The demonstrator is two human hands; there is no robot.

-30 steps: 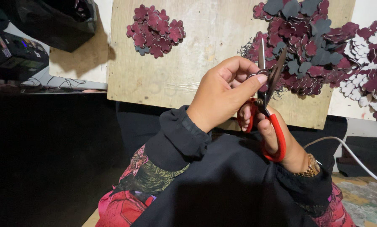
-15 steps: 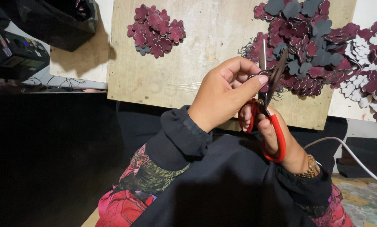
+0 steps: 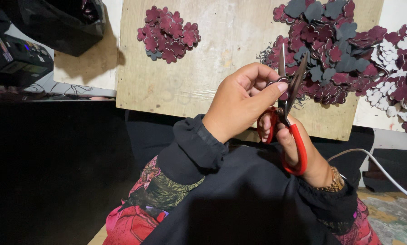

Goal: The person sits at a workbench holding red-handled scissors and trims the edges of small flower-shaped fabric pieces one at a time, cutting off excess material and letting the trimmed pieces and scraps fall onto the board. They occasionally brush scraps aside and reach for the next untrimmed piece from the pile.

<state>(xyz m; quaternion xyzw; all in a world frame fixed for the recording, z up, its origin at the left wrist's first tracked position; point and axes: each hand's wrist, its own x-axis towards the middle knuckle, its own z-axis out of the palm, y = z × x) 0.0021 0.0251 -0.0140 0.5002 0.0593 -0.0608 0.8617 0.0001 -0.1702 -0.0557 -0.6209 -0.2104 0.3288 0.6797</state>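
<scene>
The left hand (image 3: pixel 240 106) pinches a small maroon piece (image 3: pixel 283 90) between the parted blades of the red-handled scissors (image 3: pixel 289 122), which the right hand (image 3: pixel 299 149) grips through the loops; a small pile of trimmed flowers (image 3: pixel 167 34) lies done on the wooden board (image 3: pixel 221 59), and a far larger heap (image 3: pixel 330 54) seems left.

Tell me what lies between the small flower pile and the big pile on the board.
Head view: only bare wooden board lies between the small pile and the big pile.

Location type: small home craft workspace. Indicators: bare plywood board (image 3: pixel 221 54) carrying piles of maroon flower-shaped cutouts (image 3: pixel 167 34), a black electronic device (image 3: pixel 12 63), loose cables (image 3: pixel 380 170), patterned floor covering (image 3: pixel 389 213).
</scene>
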